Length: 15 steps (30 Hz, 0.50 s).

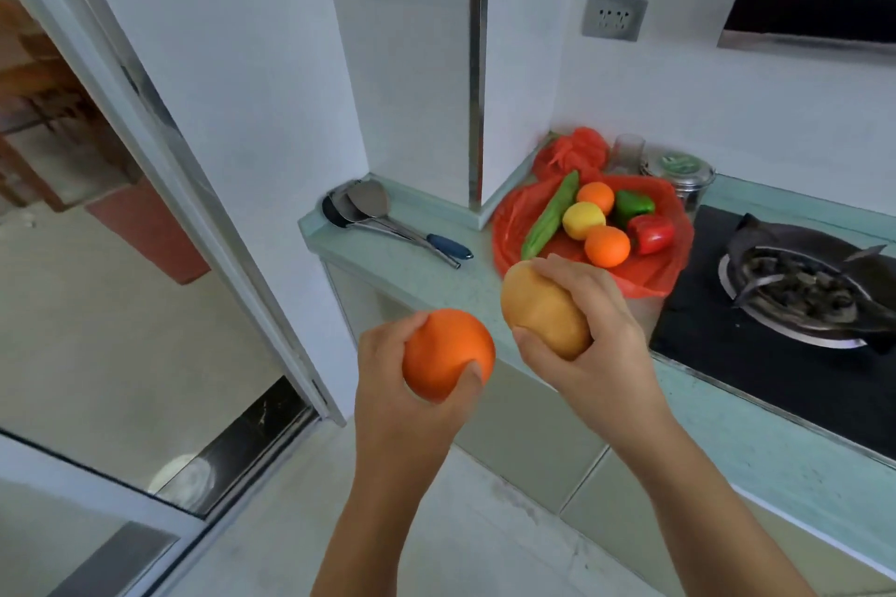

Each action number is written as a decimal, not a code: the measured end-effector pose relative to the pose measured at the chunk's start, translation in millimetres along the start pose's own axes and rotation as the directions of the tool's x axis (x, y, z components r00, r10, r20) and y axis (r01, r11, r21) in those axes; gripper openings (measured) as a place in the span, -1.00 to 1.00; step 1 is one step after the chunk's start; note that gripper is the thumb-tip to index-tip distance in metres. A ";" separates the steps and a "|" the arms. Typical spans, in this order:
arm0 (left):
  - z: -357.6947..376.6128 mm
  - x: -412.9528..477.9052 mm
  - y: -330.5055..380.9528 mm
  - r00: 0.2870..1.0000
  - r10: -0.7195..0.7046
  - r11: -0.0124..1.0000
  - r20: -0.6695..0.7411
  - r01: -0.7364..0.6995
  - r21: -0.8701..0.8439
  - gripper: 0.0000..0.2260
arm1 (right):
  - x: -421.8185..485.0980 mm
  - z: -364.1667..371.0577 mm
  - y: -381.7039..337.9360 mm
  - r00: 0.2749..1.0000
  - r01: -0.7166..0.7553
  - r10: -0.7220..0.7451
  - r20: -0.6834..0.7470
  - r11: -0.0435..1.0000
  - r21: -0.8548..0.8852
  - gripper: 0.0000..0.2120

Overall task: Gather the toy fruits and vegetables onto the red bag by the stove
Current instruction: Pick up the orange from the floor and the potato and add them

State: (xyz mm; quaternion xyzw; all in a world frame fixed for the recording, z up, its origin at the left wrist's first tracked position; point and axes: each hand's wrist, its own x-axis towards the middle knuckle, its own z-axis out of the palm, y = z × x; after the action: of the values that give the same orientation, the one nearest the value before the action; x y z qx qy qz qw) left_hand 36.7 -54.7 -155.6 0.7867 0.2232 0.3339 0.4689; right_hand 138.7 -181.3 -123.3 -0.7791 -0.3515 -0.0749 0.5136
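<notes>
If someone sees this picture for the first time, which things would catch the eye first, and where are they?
Probably the two toy foods held up in the foreground: the left hand grips an orange, and the right hand grips a potato. Behind them, a bright pile of toy fruits and vegetables lies on the red bag, on the countertop just left of the stove.

- My left hand [402, 395]: raised in front of me, thumb and fingers curled round an orange [446, 351].
- My right hand [599, 354]: slightly higher, further forward, gripping a potato [543, 318].
- Both forearms bare.
</notes>
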 end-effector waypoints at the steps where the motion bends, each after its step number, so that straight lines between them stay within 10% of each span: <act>1: 2.7 8.0 -2.8 1.000 -0.005 1.000 0.011 0.005 -0.011 -0.49 | 3.9 2.3 4.2 1.000 -0.011 0.011 -0.006 1.000 -0.007 -0.50; 15: 111.0 136.5 -37.6 0.972 0.132 0.989 0.194 -0.116 -0.092 -0.50 | 94.3 -7.8 110.5 0.965 -0.206 0.187 -0.186 0.974 -0.089 -0.49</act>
State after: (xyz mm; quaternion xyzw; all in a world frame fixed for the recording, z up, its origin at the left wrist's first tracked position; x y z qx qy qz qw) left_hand 209.2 -12.1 -183.3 0.8091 0.1120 0.2905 0.4984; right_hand 279.6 -168.5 -157.3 -0.8269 -0.2210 -0.1110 0.5050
